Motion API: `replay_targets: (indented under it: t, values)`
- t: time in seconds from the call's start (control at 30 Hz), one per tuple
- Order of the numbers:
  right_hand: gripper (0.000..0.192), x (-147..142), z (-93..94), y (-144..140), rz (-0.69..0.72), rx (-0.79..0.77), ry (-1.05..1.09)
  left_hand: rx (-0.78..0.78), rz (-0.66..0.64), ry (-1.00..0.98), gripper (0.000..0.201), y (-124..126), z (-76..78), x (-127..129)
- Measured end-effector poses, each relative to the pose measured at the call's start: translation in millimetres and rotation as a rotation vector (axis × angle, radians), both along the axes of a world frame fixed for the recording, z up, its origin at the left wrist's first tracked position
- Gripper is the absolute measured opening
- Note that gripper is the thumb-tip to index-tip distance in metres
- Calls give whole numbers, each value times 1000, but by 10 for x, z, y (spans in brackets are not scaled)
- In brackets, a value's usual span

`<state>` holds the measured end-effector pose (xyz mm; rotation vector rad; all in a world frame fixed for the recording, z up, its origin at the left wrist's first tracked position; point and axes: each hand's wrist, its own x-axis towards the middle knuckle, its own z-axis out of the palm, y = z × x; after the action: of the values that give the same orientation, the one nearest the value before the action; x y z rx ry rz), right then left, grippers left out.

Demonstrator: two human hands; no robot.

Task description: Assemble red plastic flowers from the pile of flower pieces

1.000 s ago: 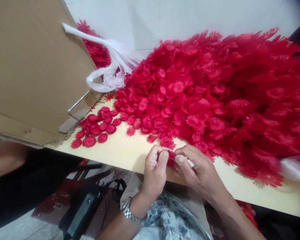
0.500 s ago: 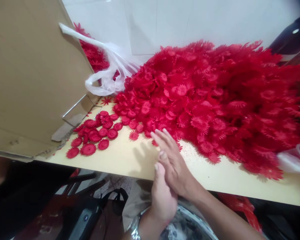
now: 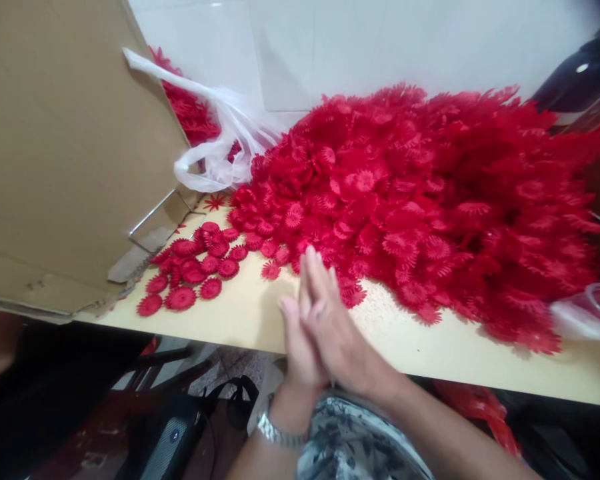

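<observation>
Palm against palm, my left hand [image 3: 299, 347] and my right hand [image 3: 339, 337] meet over the front edge of the table [image 3: 240, 320]. Both have their fingers stretched out, pointing toward the wall; no object shows between them, though the palms' inner faces are hidden. Just beyond the fingertips rises a big heap of red flower-shaped pieces [image 3: 380, 193] with fringed edges. To the left lies a small group of thicker red toothed discs [image 3: 181, 298], apart from my hands. A silver watch [image 3: 283, 433] circles my left wrist.
A large cardboard sheet or box [image 3: 65, 153] stands at the left, with a metal wire handle [image 3: 153, 213] near its lower edge. Behind it is a white plastic bag [image 3: 215, 163]. A clear plastic cup [image 3: 587, 312] lies at the right. Someone's dark-clothed body [image 3: 45, 387] appears at lower left.
My hands have slid against each other, the left moving forward and left along the right. They are more aligned now, fingers pointing forward. The red pieces look unmoved.
</observation>
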<state>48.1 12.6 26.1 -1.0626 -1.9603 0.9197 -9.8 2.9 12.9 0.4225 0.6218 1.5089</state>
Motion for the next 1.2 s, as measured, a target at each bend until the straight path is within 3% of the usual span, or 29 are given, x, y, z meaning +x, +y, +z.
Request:
replay_targets:
  t: [0.07,0.3,0.47,0.67,0.83,0.9,1.03,1.2]
  values:
    - [71,-35,-8,-75,66,16,-4,-35,91,12,64,117,14,-58]
    - [70,-31,-64,121,-78,-76,-2,50,-45,10,60,125,-5,17]
    - [74,-29,-30,-5,66,9,-53,-2,6,13,55,142,-24,-14]
    - [69,35,-58,170,-114,57,-128,44,-90,-26,62,123,68,89]
    - [74,-8,-18,16,37,132,-180,53,29,-39,58,111,57,49]
    - [73,-8,-24,83,1,163,-188,45,10,-51,58,120,80,59]
    - [64,92,-76,391,-206,281,-194,-84,-151,-127,48,127,138,103]
    - [51,269,-71,371,-249,266,-8,-348,-67,-232,33,143,114,-46]
